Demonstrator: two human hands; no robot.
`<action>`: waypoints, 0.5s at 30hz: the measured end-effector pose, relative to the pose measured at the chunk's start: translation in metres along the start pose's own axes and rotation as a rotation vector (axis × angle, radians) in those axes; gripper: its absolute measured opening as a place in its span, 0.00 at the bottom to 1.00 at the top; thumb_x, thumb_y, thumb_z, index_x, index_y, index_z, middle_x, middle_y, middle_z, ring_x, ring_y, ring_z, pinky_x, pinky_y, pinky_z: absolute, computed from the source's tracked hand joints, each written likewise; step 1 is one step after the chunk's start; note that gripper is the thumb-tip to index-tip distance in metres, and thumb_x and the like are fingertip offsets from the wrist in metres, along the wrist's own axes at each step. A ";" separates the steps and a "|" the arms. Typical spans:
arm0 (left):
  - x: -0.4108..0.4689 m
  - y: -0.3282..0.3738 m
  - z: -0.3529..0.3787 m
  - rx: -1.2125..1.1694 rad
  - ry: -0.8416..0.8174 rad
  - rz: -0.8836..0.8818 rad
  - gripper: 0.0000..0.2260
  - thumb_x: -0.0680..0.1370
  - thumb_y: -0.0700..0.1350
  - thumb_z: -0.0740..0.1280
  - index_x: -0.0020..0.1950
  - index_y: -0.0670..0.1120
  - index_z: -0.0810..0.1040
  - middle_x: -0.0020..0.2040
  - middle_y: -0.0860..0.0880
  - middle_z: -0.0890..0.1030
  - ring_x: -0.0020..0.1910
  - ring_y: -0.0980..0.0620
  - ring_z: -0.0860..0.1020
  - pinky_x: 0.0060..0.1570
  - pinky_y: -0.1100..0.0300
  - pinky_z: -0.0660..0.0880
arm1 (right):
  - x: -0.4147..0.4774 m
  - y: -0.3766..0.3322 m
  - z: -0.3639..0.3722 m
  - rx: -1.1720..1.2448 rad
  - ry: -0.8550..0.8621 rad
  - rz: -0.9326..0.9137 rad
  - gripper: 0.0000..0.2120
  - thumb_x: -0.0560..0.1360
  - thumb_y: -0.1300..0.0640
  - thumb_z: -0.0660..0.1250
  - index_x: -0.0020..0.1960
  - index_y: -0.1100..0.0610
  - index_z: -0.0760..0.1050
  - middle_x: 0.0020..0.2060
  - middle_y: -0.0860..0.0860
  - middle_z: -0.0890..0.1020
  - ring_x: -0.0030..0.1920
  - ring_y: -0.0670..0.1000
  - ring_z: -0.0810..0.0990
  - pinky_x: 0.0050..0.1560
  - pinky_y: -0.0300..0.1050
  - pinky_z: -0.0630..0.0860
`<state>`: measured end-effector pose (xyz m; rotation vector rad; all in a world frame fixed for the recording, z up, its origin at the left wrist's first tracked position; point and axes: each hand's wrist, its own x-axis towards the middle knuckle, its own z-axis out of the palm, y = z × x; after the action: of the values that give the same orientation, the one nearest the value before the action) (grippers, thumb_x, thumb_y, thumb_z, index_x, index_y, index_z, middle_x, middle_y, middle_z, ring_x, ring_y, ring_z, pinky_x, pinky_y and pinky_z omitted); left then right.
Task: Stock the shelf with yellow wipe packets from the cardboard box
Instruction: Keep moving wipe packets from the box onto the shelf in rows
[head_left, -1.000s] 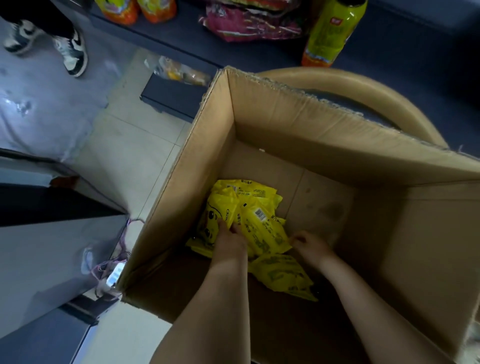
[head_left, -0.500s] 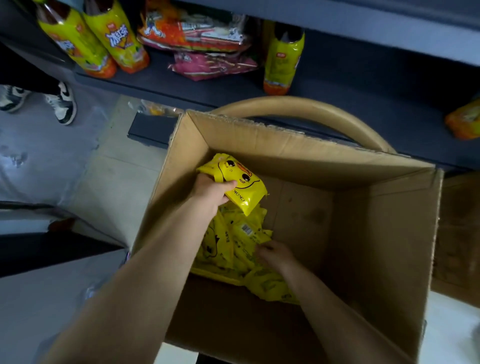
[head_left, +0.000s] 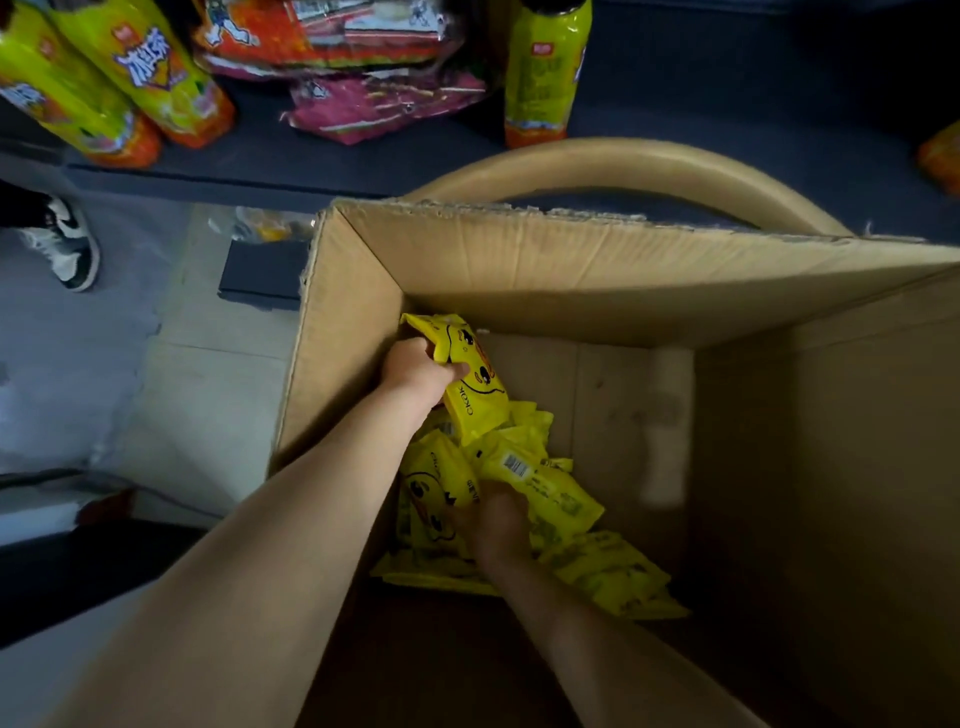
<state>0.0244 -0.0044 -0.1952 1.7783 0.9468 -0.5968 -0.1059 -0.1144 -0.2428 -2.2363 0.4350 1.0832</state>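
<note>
right hand (head_left: 496, 525): low in the box, sunk into the pile; fingers buried among packets and blurred, so I cannot tell whether they are clamped or apart.
packet pile (head_left: 571, 525): loose heap of yellow wipe packets on the box bottom, left-of-centre; they lie flat and overlap at mixed angles. One has its barcode side up. Glossy soft film, rectangular, crimped ends.
left hand (head_left: 421, 371): higher up, close to the box's left wall; fingers and thumb clamped round one packet's upper half.
held packet (head_left: 478, 400): lifted above the pile, not touching the wall. Long axis runs diagonally, with the upper end toward the far-left corner and the lower end down toward the heap. Printed smiley face turned up to the viewer, lettering along one edge.
cardboard box (head_left: 571, 270): big, open-topped, plain brown corrugated board, ragged torn rim on the far wall, dim inside.
floor (head_left: 208, 395): pale matte tiles left of the box, grout lines visible.
curved tan bar (head_left: 649, 166): smooth arc just behind the box's far wall.
shelf (head_left: 311, 166): dark, flat, low board beyond the box.
bottles (head_left: 545, 73): upright, yellow-green wrap; others lean at far left.
snack bags (head_left: 374, 104): crinkly red and pink film, stacked between the bottles.
shoe (head_left: 67, 249): black-and-white sneaker, far left on the floor.
</note>
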 end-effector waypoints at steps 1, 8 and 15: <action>0.002 -0.001 0.001 0.015 0.003 0.010 0.12 0.71 0.38 0.74 0.52 0.40 0.77 0.54 0.39 0.81 0.54 0.40 0.79 0.55 0.44 0.77 | 0.001 0.000 -0.001 0.023 -0.007 -0.010 0.25 0.71 0.45 0.71 0.61 0.59 0.75 0.56 0.55 0.78 0.60 0.56 0.73 0.57 0.43 0.70; 0.008 -0.004 0.000 0.210 0.013 0.105 0.15 0.72 0.41 0.73 0.56 0.38 0.78 0.53 0.39 0.81 0.53 0.39 0.79 0.55 0.44 0.77 | -0.003 0.035 -0.062 0.245 -0.017 -0.038 0.16 0.75 0.55 0.69 0.59 0.63 0.76 0.54 0.57 0.81 0.56 0.54 0.79 0.45 0.37 0.73; -0.013 0.002 -0.009 0.245 0.037 0.166 0.10 0.73 0.39 0.71 0.52 0.36 0.80 0.50 0.36 0.82 0.51 0.38 0.80 0.55 0.45 0.76 | -0.025 0.061 -0.127 0.431 0.065 0.041 0.17 0.72 0.64 0.71 0.60 0.65 0.74 0.55 0.60 0.80 0.56 0.58 0.79 0.55 0.46 0.74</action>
<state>0.0184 -0.0012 -0.1810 2.0693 0.7658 -0.5952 -0.0780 -0.2424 -0.1846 -1.8894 0.6749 0.8426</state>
